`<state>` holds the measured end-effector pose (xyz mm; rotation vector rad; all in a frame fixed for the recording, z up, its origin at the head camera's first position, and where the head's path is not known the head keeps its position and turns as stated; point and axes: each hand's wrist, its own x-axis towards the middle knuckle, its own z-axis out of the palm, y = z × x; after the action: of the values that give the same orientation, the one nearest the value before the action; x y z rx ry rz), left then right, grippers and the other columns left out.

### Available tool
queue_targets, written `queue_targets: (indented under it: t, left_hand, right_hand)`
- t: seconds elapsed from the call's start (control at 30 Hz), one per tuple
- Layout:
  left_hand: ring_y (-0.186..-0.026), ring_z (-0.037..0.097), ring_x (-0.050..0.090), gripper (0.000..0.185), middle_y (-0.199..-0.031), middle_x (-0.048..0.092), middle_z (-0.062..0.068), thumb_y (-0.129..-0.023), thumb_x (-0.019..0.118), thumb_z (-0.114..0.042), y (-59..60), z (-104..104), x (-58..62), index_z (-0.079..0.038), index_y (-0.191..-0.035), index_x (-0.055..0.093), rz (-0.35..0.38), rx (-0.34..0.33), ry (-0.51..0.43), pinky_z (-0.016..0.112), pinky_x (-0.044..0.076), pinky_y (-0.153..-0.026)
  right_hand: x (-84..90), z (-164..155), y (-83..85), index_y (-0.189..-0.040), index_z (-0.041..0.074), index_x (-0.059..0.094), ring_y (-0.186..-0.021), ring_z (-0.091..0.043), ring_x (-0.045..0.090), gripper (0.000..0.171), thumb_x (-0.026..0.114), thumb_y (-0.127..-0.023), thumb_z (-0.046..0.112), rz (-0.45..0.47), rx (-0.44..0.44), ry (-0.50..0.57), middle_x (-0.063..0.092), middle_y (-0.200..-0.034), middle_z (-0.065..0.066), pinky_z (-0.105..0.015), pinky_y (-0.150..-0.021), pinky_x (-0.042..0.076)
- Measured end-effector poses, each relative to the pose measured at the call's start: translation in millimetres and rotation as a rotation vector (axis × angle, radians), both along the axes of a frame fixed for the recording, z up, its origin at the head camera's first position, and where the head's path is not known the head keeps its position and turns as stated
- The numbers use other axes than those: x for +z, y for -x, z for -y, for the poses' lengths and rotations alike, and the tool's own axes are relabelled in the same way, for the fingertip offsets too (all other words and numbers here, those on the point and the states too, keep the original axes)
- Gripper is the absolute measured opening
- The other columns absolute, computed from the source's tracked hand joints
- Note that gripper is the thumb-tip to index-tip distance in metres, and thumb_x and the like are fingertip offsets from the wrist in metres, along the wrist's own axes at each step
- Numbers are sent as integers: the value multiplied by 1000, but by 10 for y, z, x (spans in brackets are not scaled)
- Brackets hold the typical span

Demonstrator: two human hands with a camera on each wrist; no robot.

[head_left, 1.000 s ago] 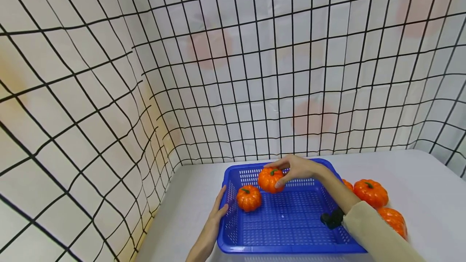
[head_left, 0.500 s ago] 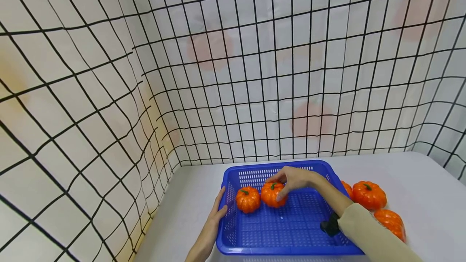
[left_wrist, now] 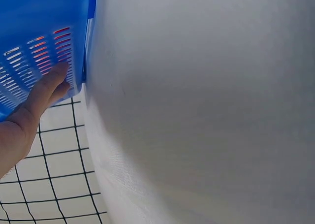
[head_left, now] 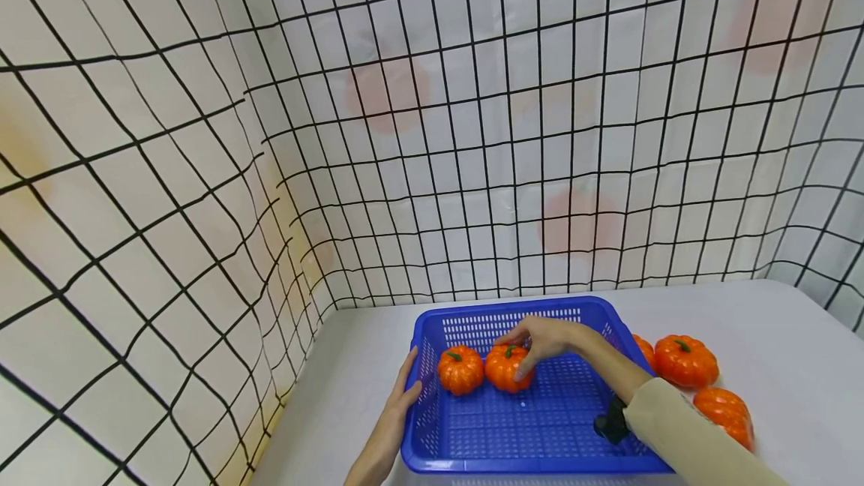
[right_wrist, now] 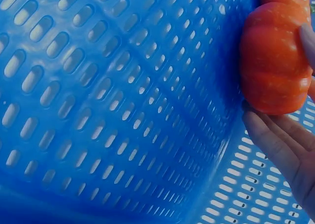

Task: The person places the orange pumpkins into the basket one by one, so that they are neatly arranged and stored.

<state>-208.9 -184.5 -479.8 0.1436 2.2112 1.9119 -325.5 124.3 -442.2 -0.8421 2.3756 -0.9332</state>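
Note:
In the head view, a blue plastic basket [head_left: 533, 467] with slotted walls stands on a white table. My right hand [head_left: 550, 337] reaches over it and grips an orange pumpkin [head_left: 506, 372] with a green stem, thumb on the near side and fingers behind. That pumpkin is down at the basket floor, beside another orange pumpkin [head_left: 460, 370] on the left. The right wrist view shows the gripped pumpkin [right_wrist: 273, 61] against the slotted floor, with fingers curled round its side. My left hand [head_left: 398, 403] rests on the basket's left side, its straight fingers [left_wrist: 47, 88] along the outer wall.
Right of the basket, on the table, sit several more pumpkins: a whole one [head_left: 685, 361], a nearer one [head_left: 725, 415] partly behind the right sleeve [head_left: 682, 426], and one mostly hidden by the basket rim. A black net [head_left: 513, 171] hangs before the white walls behind and at left.
My right hand has lowered the pumpkin from above the basket down to its floor, next to the other pumpkin. The left hand has stayed at the basket's left side.

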Motion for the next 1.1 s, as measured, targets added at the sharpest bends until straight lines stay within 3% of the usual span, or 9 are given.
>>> queue_targets:
  t: [0.23,0.4,0.53,0.67,0.9,1.1]
  left_hand:
    - [-158,52,-5,64,-176,-3,16,-110,38,-37,-6,17,6,-33,-167,11,-5,1,-1,78,-1,-121]
    - [-158,53,-3,64,-175,-3,16,-110,37,-37,-12,27,9,-33,-167,11,-8,2,5,78,0,-121]
    - [-158,54,-3,64,-175,-3,16,-110,37,-37,-10,24,9,-33,-168,10,-5,1,7,78,1,-121]
    - [-158,54,-3,64,-175,-3,16,-110,37,-38,-2,15,13,-33,-168,10,2,1,12,78,1,-120]
    - [-158,54,-3,64,-175,-4,17,-110,37,-39,5,4,18,-33,-167,10,6,2,20,79,1,-120]
    - [-158,54,-2,63,-175,-3,16,-110,37,-38,-1,3,12,-34,-167,10,3,-6,15,78,2,-121]
  right_hand:
    - [22,-39,18,-138,9,67,-114,-29,68,62,88,-80,8,28,1,7,69,-135,-16,-38,-92,60]
    - [-21,-15,37,-137,8,67,-101,-20,71,63,89,-79,9,35,-65,27,76,-118,-14,-34,-80,62]
    - [-13,8,9,-137,7,68,-94,-17,70,63,90,-78,9,52,-118,39,76,-116,-17,-35,-74,63]
    - [-2,14,-18,-135,9,69,-93,-18,69,61,91,-78,12,21,-142,14,75,-117,-18,-36,-74,62]
    - [-25,-17,-2,-134,11,70,-97,-18,71,62,92,-77,21,-96,-107,-52,77,-115,-14,-37,-83,62]
    - [-43,-58,30,-139,10,66,-98,-19,70,67,90,-80,31,-105,-74,-81,76,-117,-13,-38,-84,61]
